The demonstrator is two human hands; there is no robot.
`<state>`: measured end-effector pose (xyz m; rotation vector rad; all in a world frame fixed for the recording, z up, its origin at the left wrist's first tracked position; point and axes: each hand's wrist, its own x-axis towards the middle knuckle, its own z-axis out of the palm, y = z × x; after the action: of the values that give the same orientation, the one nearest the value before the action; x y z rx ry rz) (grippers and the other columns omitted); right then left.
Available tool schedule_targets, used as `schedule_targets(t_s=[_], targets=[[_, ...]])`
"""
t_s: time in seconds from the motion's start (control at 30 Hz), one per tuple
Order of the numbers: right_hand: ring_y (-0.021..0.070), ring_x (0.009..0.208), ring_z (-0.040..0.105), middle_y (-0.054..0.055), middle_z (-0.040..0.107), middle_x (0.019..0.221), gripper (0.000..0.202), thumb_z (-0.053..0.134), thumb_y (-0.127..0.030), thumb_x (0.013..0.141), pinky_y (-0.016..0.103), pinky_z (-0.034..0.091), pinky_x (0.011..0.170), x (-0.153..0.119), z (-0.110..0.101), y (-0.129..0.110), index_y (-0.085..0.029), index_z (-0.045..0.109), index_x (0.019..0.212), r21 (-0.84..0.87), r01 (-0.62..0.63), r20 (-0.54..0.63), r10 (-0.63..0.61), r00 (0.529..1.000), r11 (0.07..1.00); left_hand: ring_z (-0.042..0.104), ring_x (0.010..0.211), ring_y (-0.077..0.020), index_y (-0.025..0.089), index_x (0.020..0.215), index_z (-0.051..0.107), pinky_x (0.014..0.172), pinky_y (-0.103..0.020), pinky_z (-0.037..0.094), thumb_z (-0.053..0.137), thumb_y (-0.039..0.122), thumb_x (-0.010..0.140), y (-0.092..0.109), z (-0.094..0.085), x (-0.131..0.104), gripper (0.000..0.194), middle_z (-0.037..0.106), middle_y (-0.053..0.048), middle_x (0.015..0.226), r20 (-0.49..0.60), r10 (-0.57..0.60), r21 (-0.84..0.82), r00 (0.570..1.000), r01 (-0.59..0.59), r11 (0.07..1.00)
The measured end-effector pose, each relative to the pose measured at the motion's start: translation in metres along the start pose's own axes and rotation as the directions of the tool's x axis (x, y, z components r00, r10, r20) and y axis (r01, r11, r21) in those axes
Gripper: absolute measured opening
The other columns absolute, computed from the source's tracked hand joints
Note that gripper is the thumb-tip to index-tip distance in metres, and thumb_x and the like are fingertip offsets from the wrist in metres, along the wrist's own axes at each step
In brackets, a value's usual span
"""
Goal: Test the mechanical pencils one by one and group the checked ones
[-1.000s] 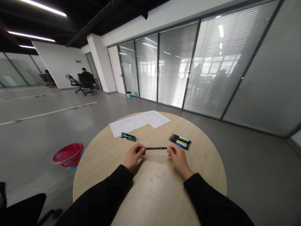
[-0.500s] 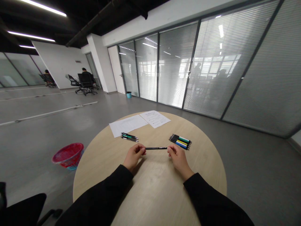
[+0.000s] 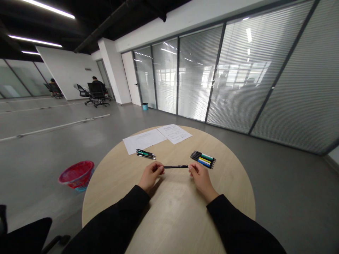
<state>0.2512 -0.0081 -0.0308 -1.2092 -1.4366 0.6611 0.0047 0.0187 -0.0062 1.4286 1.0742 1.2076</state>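
A slim black pen is held level above the round wooden table, stretched between my two hands. My left hand pinches its left end with thumb and fingers. At the other end, the fingertips of my right hand are closed on the pen's tip. Beyond my left hand lies a small group of black and green pens. Just past my right hand is a row of several pens with green, yellow, white and blue barrels.
Two printed paper sheets lie at the table's far side. A red basket stands on the floor to the left, with a black chair nearer me. Farther off, a person sits among office chairs, and glass partitions line the right.
My hands have stayed in place. The pen appears to have turned slightly about its length, so its clip shows differently near the right end.
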Motion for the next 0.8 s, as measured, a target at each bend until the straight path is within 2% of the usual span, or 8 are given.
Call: schedule_targets(t_s=[0.37,0.8], targets=[[0.0167,0.059,0.056,0.001,0.061,0.066,0.030,0.053,-0.044,0.091,0.026,0.042,0.057,0.0003,0.0004,0.0023,-0.019,0.060,0.076,-0.013,-0.002,-0.011,0.001,1.000,1.000,0.060,0.062,-0.0142,0.015,0.078,0.063,0.064,-0.027,0.049,0.074,0.042,0.074,-0.0035,-0.0008,0.0020,0.029,0.064,-0.001,0.065,0.016,0.008,-0.008,1.000,-0.008,1.000],[0.0157,0.059,0.054,-0.001,0.057,0.064,0.030,0.051,-0.044,0.092,0.025,0.041,0.057,-0.0006,0.0000,-0.0010,-0.020,0.057,0.075,-0.010,-0.002,-0.005,0.002,1.000,1.000,0.060,0.061,-0.0144,0.015,0.077,0.063,0.064,-0.028,0.049,0.074,0.042,0.073,0.0022,0.0000,0.0003,0.029,0.064,-0.001,0.065,0.025,0.004,-0.007,1.000,-0.004,1.000]])
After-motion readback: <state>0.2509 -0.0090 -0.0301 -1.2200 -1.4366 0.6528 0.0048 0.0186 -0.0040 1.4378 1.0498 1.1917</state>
